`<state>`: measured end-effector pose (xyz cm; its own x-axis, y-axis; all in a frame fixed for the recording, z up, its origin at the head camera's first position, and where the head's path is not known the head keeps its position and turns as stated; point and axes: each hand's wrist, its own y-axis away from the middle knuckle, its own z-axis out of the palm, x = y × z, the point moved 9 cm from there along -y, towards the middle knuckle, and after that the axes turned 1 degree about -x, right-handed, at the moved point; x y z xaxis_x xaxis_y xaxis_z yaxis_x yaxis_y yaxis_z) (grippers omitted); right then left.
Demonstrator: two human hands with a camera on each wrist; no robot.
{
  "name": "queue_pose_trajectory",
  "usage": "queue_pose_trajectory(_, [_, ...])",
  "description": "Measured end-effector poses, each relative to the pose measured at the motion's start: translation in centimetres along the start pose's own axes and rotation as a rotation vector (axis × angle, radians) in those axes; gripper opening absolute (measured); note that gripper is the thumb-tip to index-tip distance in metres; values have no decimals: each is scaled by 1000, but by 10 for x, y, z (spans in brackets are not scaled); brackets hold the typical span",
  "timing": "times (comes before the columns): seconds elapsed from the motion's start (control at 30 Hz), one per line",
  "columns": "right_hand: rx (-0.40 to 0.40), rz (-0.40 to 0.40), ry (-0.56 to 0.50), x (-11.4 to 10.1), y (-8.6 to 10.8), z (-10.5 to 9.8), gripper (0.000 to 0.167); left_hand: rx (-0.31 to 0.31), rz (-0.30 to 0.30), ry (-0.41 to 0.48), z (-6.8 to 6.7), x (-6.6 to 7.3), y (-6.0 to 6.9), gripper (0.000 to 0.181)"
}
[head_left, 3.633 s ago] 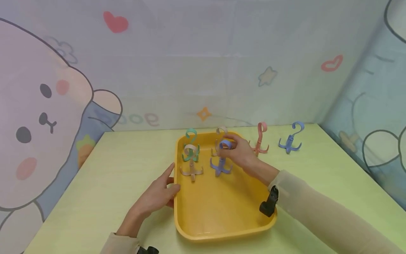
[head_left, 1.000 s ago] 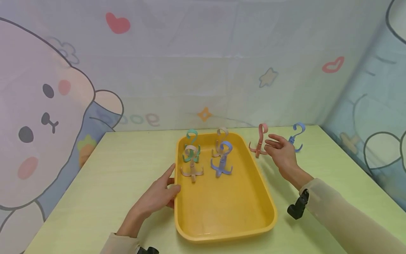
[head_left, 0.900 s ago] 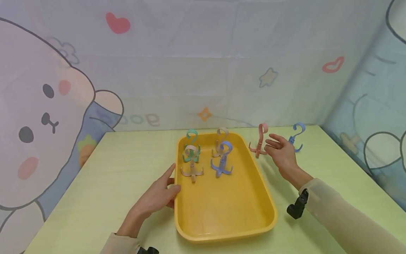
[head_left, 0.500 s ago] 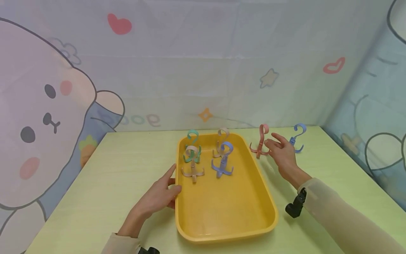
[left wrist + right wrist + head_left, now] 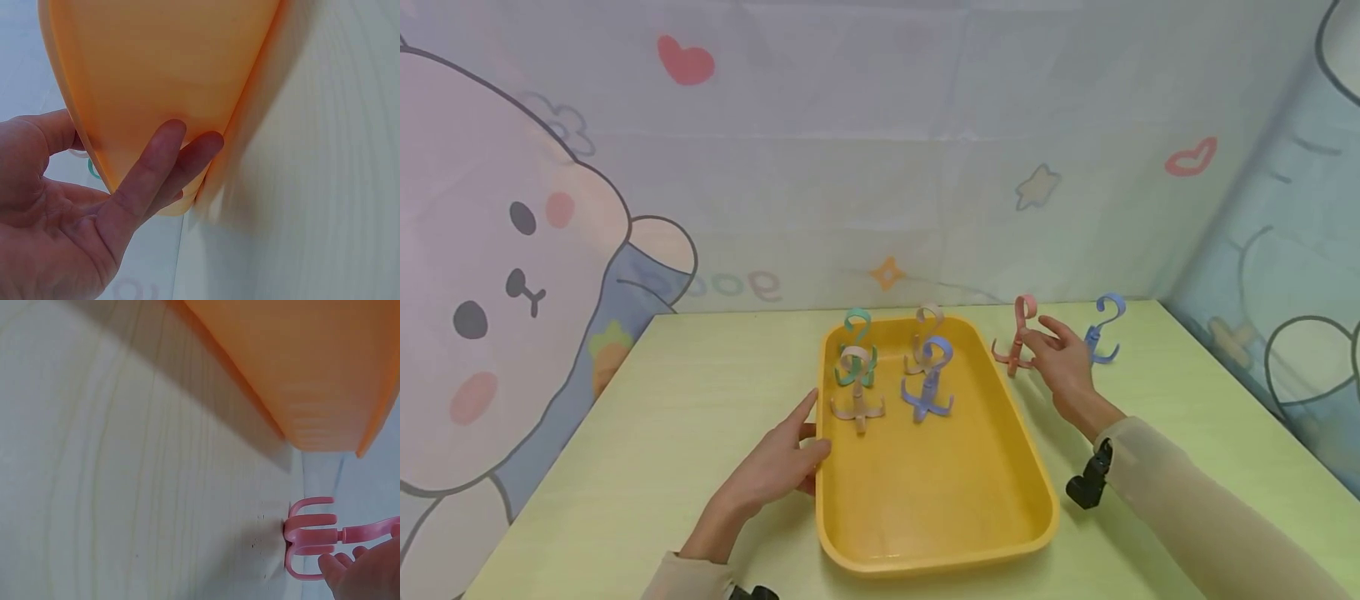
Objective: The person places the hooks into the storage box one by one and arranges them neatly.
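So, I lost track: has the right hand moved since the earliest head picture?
Yes: the right hand moved right, from over the yellow tray to beside it.

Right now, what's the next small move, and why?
Probably close the right hand around the pink hook: the fingertips are at its stem, and it stands on the table, while four hooks stand in the yellow tray that the left hand grips.

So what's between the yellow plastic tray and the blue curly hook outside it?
In the head view, a pink curly plastic hook and the right hand.
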<state>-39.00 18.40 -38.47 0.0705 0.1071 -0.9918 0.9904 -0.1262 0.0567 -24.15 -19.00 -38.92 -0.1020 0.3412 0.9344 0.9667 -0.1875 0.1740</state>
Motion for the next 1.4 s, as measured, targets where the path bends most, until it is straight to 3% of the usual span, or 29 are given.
queue_pose_trajectory(0.5, [7,-10,43,3,-11,3,76,-18,14,-3,0,1,2,86])
queue_pose_trajectory(1.17, [36,-51,54,-4,-17,13,63,-8,7,3,-1,1,1,86])
queue_pose_trajectory(1.4, [46,-26,68,-3,-20,15,65,-16,18,6,0,2,3,86])
